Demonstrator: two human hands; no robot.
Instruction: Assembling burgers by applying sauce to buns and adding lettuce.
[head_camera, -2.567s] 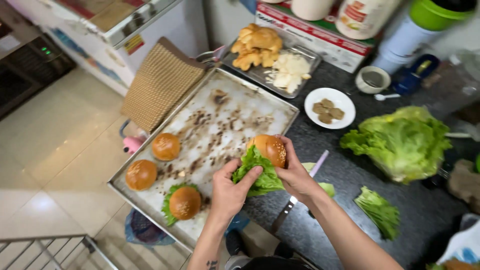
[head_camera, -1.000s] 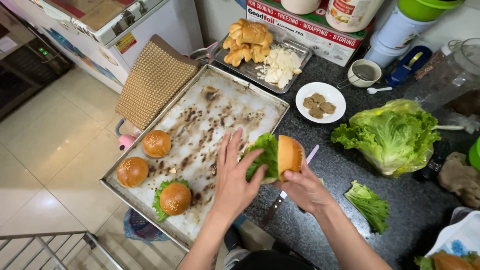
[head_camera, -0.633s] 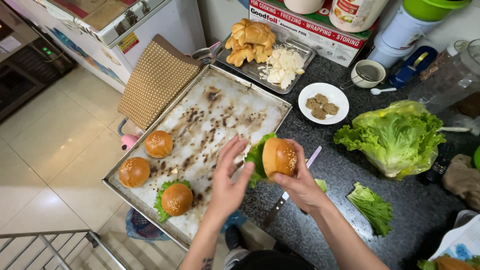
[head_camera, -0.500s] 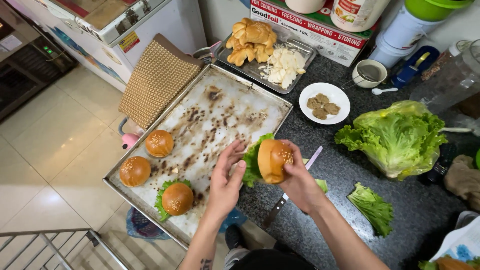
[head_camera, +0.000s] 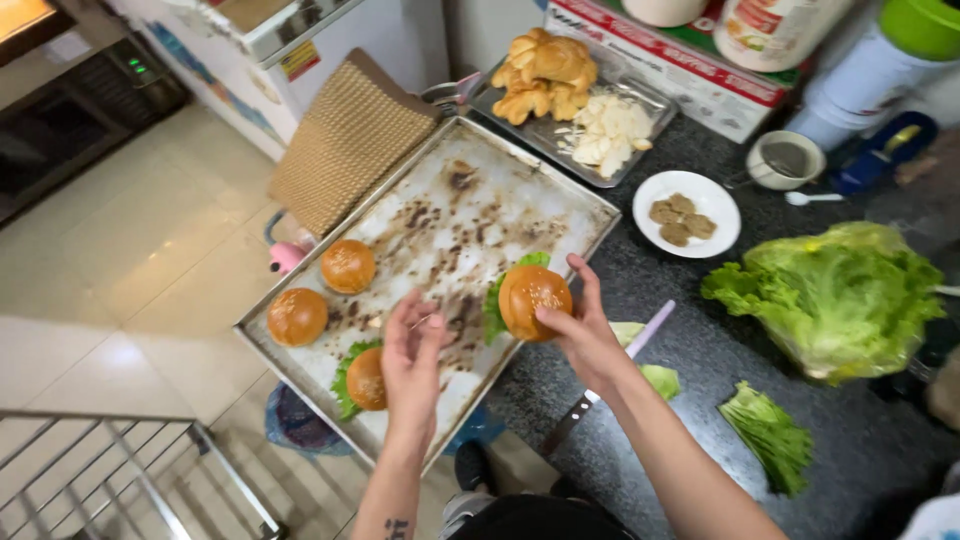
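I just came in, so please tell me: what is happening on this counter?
A person is at a dark counter. The right hand holds a bun with lettuce over the edge of a stained baking tray. The left hand is open and empty above the tray. Three more buns lie on it.

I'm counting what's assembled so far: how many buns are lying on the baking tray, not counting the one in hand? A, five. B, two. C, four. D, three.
D: three buns lie on the baking tray, two plain buns and one bun with lettuce, while the right hand holds a fourth lettuce burger above its edge.
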